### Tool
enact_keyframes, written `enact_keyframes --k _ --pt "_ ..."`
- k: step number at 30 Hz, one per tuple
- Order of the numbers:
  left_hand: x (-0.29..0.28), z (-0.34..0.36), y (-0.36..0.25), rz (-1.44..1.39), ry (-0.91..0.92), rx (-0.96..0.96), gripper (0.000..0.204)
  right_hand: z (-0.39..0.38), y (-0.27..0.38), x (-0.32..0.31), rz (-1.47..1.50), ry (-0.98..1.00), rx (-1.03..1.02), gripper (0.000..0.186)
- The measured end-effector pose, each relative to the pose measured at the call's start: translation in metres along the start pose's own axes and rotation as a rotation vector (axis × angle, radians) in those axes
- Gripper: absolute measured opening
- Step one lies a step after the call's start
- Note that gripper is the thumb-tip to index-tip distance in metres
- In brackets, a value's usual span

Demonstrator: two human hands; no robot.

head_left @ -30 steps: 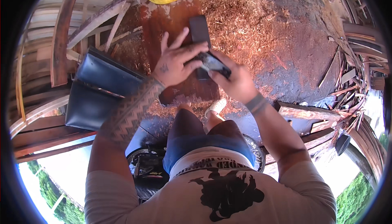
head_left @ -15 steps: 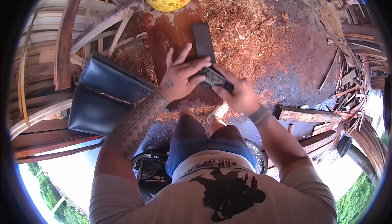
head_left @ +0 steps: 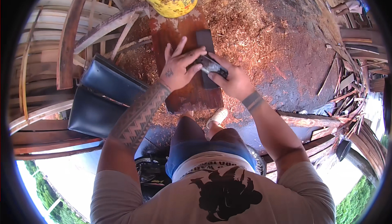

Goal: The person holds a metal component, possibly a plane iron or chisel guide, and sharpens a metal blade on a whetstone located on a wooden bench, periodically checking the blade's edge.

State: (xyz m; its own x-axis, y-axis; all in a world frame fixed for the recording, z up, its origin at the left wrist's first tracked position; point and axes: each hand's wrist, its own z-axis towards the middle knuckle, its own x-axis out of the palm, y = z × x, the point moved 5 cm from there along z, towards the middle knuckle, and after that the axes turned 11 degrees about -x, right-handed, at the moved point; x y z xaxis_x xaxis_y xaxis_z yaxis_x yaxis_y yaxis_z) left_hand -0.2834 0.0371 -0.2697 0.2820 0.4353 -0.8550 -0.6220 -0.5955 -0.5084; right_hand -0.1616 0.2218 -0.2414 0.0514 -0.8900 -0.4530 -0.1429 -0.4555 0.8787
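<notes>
A long dark rectangular block [head_left: 205, 40], which looks like a sharpening stone, lies lengthwise on a reddish-brown wooden board [head_left: 169, 38]. Over its middle, both hands hold a dark flat piece [head_left: 213, 67] with a shiny grey patch; its exact kind is unclear. My right hand [head_left: 237, 83] is closed round the piece's near right end. At the far left end, the thumb and a finger of my left hand [head_left: 176, 72] press on it, while two other fingers stick out over the board. The fingers and piece hide part of the block.
A yellow bucket [head_left: 175, 5] with dark contents stands at the board's far end. Left of the board sits a black padded seat or case [head_left: 102, 97]. Wood shavings [head_left: 241, 32] cover the ground, and timber [head_left: 310, 119] lies at the right. Another person [head_left: 351, 7] is at the far right.
Both hands and the dark flat piece have slid farther away along the block, baring its near end. The view has shifted slightly; block, board and bucket keep their places.
</notes>
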Motion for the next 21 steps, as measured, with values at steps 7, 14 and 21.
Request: enact_keyframes --k 7,14,21 --pt "-0.011 0.014 0.004 0.057 0.014 0.018 0.047 0.024 -0.011 -0.001 0.021 -0.092 -0.227 0.067" --pt "0.004 -0.007 -0.011 -0.038 0.026 0.071 0.048 -0.009 -0.022 0.005 -0.006 -0.156 -0.301 0.066" --pt "0.01 -0.043 -0.027 -0.068 0.124 -0.004 0.05 -0.033 -0.014 0.011 -0.012 -0.118 -0.267 0.066"
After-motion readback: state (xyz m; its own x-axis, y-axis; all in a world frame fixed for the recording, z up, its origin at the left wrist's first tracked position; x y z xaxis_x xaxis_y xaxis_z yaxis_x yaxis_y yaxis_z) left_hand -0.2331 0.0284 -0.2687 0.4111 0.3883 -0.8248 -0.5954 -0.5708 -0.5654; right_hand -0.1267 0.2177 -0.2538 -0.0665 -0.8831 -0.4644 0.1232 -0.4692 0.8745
